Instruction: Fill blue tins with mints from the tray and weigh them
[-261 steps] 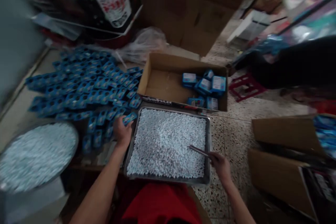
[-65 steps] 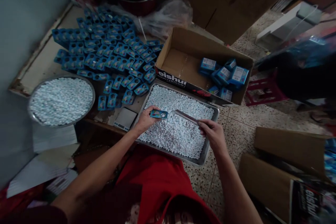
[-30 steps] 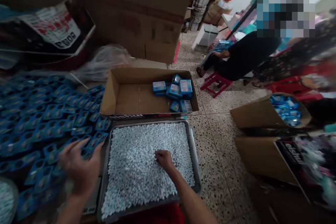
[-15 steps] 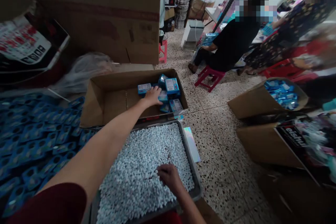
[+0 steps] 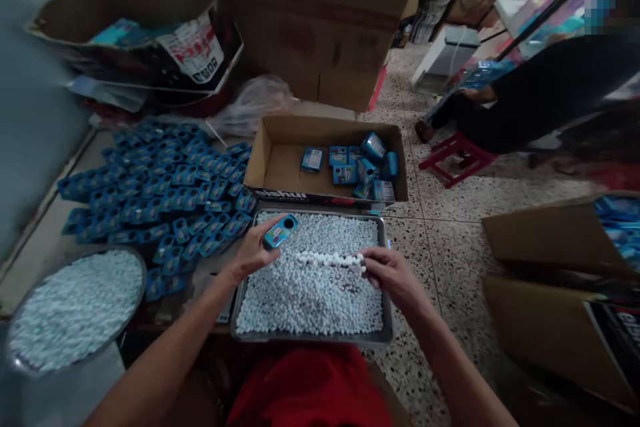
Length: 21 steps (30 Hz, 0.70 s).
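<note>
My left hand grips a small blue box with a dark round hole in its face, over the left side of a metal tray. The tray is heaped with small white beads. My right hand pinches the right end of a straight row of white beads, held just above the heap. What the row is fixed to is too small to make out. Behind the tray, a long cardboard carton has several blue boxes in it, mostly at its right end.
Many blue boxes stand in rows at the left. A round metal pan of white beads sits at the lower left. Open cartons are at the right. A person in dark clothes sits on a pink stool.
My left hand has come out of the carton with a blue box and moved over the tray. My right hand has risen from the beads holding the bead row. The view has swung left.
</note>
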Available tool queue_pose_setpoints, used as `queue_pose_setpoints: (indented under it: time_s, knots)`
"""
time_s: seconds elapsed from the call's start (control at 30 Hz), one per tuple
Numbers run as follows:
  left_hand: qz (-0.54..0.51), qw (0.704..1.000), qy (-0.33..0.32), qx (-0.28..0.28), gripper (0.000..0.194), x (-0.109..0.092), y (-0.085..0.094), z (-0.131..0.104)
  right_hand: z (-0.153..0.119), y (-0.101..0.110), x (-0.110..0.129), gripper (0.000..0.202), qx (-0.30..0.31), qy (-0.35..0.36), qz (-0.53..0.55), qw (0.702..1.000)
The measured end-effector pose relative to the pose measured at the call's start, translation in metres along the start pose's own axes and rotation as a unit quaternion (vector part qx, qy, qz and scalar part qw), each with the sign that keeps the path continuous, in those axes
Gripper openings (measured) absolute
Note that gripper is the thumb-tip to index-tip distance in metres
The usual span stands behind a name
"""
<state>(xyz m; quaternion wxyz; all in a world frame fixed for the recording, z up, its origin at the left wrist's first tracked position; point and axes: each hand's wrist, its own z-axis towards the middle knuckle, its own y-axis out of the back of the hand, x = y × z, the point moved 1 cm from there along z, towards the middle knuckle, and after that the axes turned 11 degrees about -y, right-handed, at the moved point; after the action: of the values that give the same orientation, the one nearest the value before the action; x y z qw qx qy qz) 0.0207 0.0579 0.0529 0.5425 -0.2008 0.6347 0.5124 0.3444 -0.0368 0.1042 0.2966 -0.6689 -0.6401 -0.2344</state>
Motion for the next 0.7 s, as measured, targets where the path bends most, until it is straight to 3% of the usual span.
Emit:
queue_pose_setpoints:
  time_s: [0.13,0.33,0.4,0.5,0.63,0.7]
  knots:
    - [0.012,1.0,0.013,-0.016,0.059,0.007,-0.023,-0.039,0.025,-0.006,0.016,0.033,0.0,0.007,-0.053,0.999]
    - [0.019,0.998,-0.056,0.02,0.054,0.011,-0.042,-0.054,0.054,-0.023,0.01,0.021,-0.035,0.074,-0.239,0.968]
    - [0.028,0.998,-0.051,0.011,0.051,0.017,-0.045,-0.059,0.051,-0.035,0.016,0.019,-0.058,0.119,-0.331,0.934]
    - [0.039,0.999,-0.032,0.007,0.052,0.03,-0.05,-0.066,0.043,-0.063,0.029,0.019,-0.088,0.169,-0.473,0.86]
    - [0.012,1.0,-0.018,0.013,0.053,0.043,-0.055,-0.067,0.038,-0.102,0.036,0.024,-0.094,0.139,-0.637,0.752]
    - [-0.002,1.0,-0.011,0.011,0.051,0.045,-0.057,-0.066,0.036,-0.113,0.034,0.026,-0.094,0.122,-0.666,0.73]
